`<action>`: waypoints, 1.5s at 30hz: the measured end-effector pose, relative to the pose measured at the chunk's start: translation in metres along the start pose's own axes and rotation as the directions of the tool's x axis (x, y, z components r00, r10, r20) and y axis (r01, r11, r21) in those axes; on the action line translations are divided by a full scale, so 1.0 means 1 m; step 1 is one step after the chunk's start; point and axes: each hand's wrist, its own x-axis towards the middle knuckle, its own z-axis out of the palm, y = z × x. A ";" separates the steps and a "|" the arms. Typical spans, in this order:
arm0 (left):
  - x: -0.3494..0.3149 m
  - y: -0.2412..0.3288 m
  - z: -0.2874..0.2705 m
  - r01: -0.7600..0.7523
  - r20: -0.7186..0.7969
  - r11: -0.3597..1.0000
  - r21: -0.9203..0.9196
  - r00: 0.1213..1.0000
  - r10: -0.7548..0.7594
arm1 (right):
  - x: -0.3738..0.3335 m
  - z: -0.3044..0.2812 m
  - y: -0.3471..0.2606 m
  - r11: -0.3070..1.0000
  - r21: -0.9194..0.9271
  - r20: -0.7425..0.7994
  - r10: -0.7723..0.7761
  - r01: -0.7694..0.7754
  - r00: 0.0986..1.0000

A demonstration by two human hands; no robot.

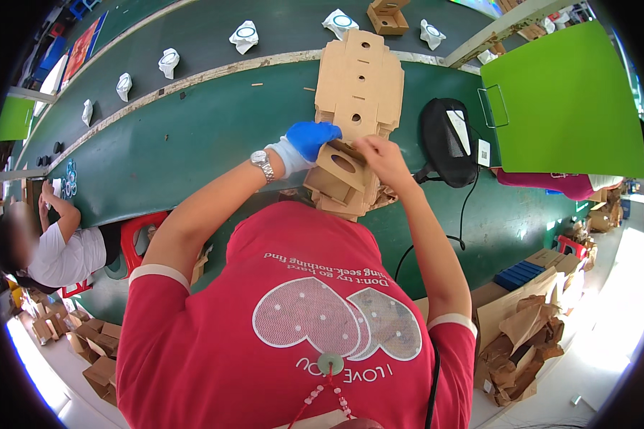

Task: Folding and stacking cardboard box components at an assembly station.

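A partly folded brown cardboard box (327,184) with an oval cut-out lies close in front of my body. It rests on the near end of a stack of flat cardboard blanks (340,89) with round holes. My left hand (311,141), in a blue glove, grips the box's far left edge. My bare right hand (383,159) pinches the far right edge of the same box, its fingers bent over the flap. Some fingertips are hidden behind the cardboard.
Several white-wrapped items with ring marks, one a wrapped piece (245,36), sit along the dark belt beyond the green table (215,129). A black mesh case (447,146) and cable lie at right, beside a green panel (562,100). Another person (71,243) sits at far left.
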 end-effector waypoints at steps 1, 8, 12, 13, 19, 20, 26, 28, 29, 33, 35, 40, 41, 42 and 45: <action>-0.004 -0.005 0.008 -0.041 -0.126 0.998 0.038 0.991 0.045 | -0.009 -0.011 0.003 0.969 0.245 0.058 -0.040 0.024 0.998; 0.002 0.019 0.001 0.082 0.038 0.989 0.126 0.995 -0.088 | -0.037 0.009 -0.003 0.987 0.002 -0.064 -0.157 0.158 0.985; 0.001 0.010 0.009 0.019 -0.056 0.994 0.107 0.998 -0.013 | -0.013 0.030 0.017 0.903 -0.313 -0.227 -0.372 0.295 0.900; 0.004 0.005 0.013 0.011 -0.080 0.995 0.102 0.997 -0.003 | -0.010 0.029 0.021 0.908 -0.292 -0.232 -0.373 0.301 0.899; 0.000 0.018 0.017 0.081 -0.132 0.993 0.088 0.989 -0.069 | -0.006 0.033 0.030 0.924 -0.245 -0.297 -0.359 0.293 0.885; -0.002 0.017 0.018 0.087 -0.161 0.992 0.087 0.984 -0.073 | -0.006 0.035 0.028 0.940 -0.227 -0.322 -0.319 0.254 0.892; -0.002 0.007 0.014 0.111 -0.114 0.991 0.075 0.988 -0.102 | 0.001 0.034 0.025 0.959 -0.174 -0.341 -0.270 0.222 0.900; -0.003 0.019 0.003 0.322 -0.052 0.921 -0.220 0.939 -0.341 | 0.003 0.026 0.029 0.964 -0.120 -0.334 -0.264 0.236 0.905; -0.004 0.038 -0.018 0.492 0.112 0.747 -0.447 0.860 -0.499 | 0.003 0.018 0.023 0.966 -0.117 -0.341 -0.259 0.233 0.904; -0.044 0.042 -0.026 0.428 0.282 0.259 -0.866 0.845 -0.455 | 0.012 0.007 0.007 0.998 0.059 -0.295 0.007 0.011 0.956; -0.049 0.046 -0.034 0.424 0.303 0.178 -0.888 0.831 -0.466 | 0.019 0.004 -0.004 0.982 0.183 -0.125 0.062 -0.039 0.990; -0.012 -0.008 -0.060 0.298 0.217 -0.068 -0.952 0.501 -0.838 | 0.017 -0.013 -0.048 0.744 0.668 -0.228 0.188 0.013 0.955; -0.002 -0.034 -0.068 0.246 0.177 -0.037 -0.969 0.579 -0.796 | 0.016 -0.013 -0.039 0.742 0.668 -0.289 0.191 0.054 0.938; 0.020 -0.048 -0.080 0.268 0.155 0.000 -0.963 0.555 -0.817 | 0.013 -0.014 -0.032 0.742 0.664 -0.348 0.196 0.093 0.916; 0.076 -0.138 -0.095 0.221 0.084 0.039 -0.975 0.520 -0.850 | -0.006 -0.006 -0.017 0.776 0.630 -0.373 0.273 0.026 0.887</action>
